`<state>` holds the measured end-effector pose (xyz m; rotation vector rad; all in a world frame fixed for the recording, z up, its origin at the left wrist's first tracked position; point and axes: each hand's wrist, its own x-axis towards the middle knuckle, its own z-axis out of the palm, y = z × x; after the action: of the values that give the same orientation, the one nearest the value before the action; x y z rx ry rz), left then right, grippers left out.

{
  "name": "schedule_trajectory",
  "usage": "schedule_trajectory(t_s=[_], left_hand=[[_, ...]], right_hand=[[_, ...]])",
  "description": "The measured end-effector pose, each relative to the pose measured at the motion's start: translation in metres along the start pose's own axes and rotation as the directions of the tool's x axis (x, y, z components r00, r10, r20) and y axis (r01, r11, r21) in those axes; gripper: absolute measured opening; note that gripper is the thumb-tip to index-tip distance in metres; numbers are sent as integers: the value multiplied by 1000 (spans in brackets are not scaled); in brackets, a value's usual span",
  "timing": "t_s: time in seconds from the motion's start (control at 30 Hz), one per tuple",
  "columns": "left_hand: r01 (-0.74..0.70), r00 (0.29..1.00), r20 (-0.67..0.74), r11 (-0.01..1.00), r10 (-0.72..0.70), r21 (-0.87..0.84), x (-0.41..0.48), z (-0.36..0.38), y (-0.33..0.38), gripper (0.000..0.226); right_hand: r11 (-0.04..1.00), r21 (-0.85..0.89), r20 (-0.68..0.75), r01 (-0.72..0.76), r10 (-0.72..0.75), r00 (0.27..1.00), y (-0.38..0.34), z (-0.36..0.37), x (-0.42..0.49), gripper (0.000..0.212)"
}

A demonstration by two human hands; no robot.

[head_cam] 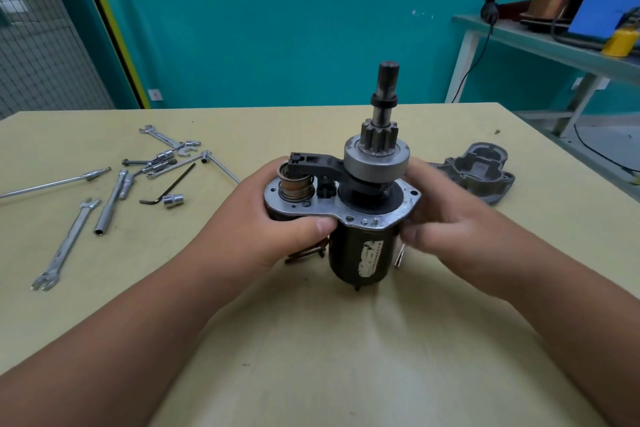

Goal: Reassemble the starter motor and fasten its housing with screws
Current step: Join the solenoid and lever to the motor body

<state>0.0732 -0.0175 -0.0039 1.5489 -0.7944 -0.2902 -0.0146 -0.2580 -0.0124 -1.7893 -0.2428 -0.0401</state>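
The starter motor stands upright on the table, its black body below a silver plate. The shaft with pinion gear rises from the top, and a black fork lever reaches across to the solenoid plunger with its spring. My left hand grips the solenoid side, thumb on the plate's front edge. My right hand holds the right side of the plate and body. The grey nose housing lies on the table behind my right hand. A long screw shows below my right thumb.
Wrenches, sockets, an Allen key and extension bars lie scattered on the left of the yellow table. A bench with a blue machine and wire spools stands at the back right.
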Motion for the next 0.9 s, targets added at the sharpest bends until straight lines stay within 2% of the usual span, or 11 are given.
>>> schedule_trajectory(t_s=[0.07, 0.2, 0.3, 0.37, 0.43, 0.5, 0.6, 0.7, 0.8, 0.87, 0.9], left_hand=[[7, 1000, 3, 995, -7, -104, 0, 2, -1, 39], [-2, 1000, -6, 957, 1, -291, 2, 3, -6, 44], [-8, 1000, 2, 965, 9, -264, 1, 3, -8, 43], [3, 1000, -2, 975, -3, -224, 2, 2, -10, 45], [7, 1000, -12, 983, -9, -183, 2, 0, -10, 49], [3, 1000, -24, 987, -7, -162, 2, 0, -11, 49], [-3, 1000, -30, 988, -2, -156, 1, 0, -11, 48], [0, 999, -46, 991, -7, -137, 1, -1, -11, 51], [-12, 999, -38, 994, 8, -108, 2, -1, -12, 49], [-15, 999, -38, 995, 12, -98, 2, -1, -11, 48], [-13, 999, -43, 995, 9, -94, 1, -1, -11, 48]], right_hand=[[1000, -29, -151, -4, -1, 989, 3, -5, 4, 76], [983, -167, -420, -77, -1, 908, 10, -13, 12, 68], [964, -231, -574, -130, -28, 818, 10, -27, 12, 59], [933, -308, -682, -187, -80, 727, 5, -47, 9, 56], [864, -387, -765, -323, -105, 636, 2, -72, 8, 60], [760, -409, -803, -506, -37, 594, 4, -96, 7, 61], [558, -413, -772, -720, 204, 602, 19, -110, 6, 38], [354, -526, -679, -773, 373, 633, 30, -106, 6, 58], [222, -600, -682, -768, 359, 637, 33, -104, 9, 53], [219, -609, -697, -762, 310, 646, 33, -104, 9, 47], [251, -605, -698, -755, 288, 655, 32, -103, 9, 44]])
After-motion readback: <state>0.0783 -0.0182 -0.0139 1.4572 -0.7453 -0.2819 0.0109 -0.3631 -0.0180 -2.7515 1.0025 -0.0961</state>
